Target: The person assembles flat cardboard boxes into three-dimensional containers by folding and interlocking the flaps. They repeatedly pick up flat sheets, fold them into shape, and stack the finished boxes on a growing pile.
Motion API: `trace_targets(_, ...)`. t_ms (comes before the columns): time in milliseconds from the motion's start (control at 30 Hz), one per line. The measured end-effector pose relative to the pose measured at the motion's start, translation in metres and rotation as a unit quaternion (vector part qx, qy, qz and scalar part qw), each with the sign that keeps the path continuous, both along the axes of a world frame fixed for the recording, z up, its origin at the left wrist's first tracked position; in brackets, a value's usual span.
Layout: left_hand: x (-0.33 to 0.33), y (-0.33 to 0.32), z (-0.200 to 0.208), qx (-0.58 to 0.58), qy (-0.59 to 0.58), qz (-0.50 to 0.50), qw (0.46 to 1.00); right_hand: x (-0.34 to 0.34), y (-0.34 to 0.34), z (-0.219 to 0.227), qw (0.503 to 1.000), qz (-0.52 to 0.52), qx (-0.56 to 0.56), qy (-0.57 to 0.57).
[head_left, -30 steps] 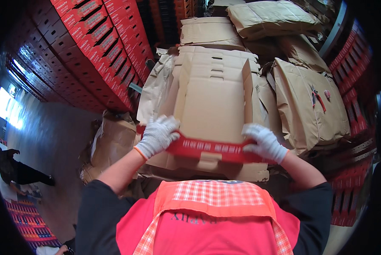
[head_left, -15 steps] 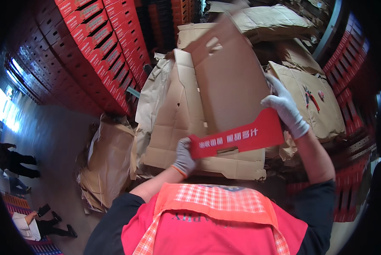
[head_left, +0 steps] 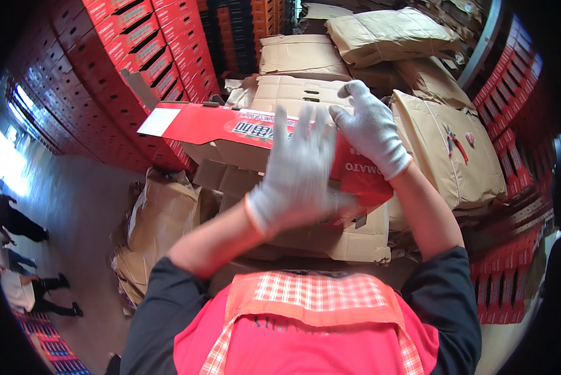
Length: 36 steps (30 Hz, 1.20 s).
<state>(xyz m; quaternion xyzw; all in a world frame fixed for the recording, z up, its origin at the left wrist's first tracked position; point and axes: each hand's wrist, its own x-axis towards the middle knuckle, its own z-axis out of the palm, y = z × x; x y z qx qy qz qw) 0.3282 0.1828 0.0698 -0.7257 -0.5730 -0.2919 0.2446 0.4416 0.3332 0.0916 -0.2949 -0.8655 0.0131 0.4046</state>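
Observation:
A red printed cardboard box [head_left: 215, 128], partly folded, tilts in front of me with its brown inner side partly showing. My left hand [head_left: 299, 172], in a grey-white glove and blurred, lies across its middle with the fingers stretched out and spread. At the box's right end is my right hand [head_left: 374, 128], gloved too, its thumb and bent fingers apart at the upper corner. Beneath the box lie flat brown cardboard blanks [head_left: 361, 240], which also show behind it.
Red boxes [head_left: 149, 56] rise in tall stacks at the left, more [head_left: 505, 275] at the right. Paper-wrapped bundles [head_left: 393, 34] lie at the back. Red-handled pliers [head_left: 456, 145] rest on a right-hand bundle [head_left: 430, 125]. People [head_left: 27, 290] are on the floor far left.
The cardboard has turned from an open sheet, brown side up, into a partly folded box with red faces showing. My left hand went from gripping its edge to lying spread across it.

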Motion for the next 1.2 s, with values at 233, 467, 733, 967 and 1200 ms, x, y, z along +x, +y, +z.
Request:
trace_targets(233,-0.035,0.061,0.023,-0.219,-0.033,-0.075,0.972,0.050,0.009,0.023,0.994,0.013,-0.069,-0.087)
trace_targets(467,-0.031,0.053,0.012,-0.135,-0.049,-0.099,0.985,0.029,0.032,0.022,0.946,0.076,0.180,-0.259)
trace_targets(733,-0.034,0.049,-0.013,-0.076,-0.277,-0.181,0.941,-0.015,0.019,0.018,0.976,0.021,-0.104,-0.189)
trace_targets(967,-0.075,0.001,-0.037,-0.074,-0.433,-0.278,0.854,-0.011,-0.031,0.011,0.952,0.151,-0.125,-0.236)
trace_targets(1200,-0.091,-0.121,-0.090,-0.108,-0.095,-0.160,0.977,0.072,0.079,-0.026,0.925,0.232,-0.300,-0.024)
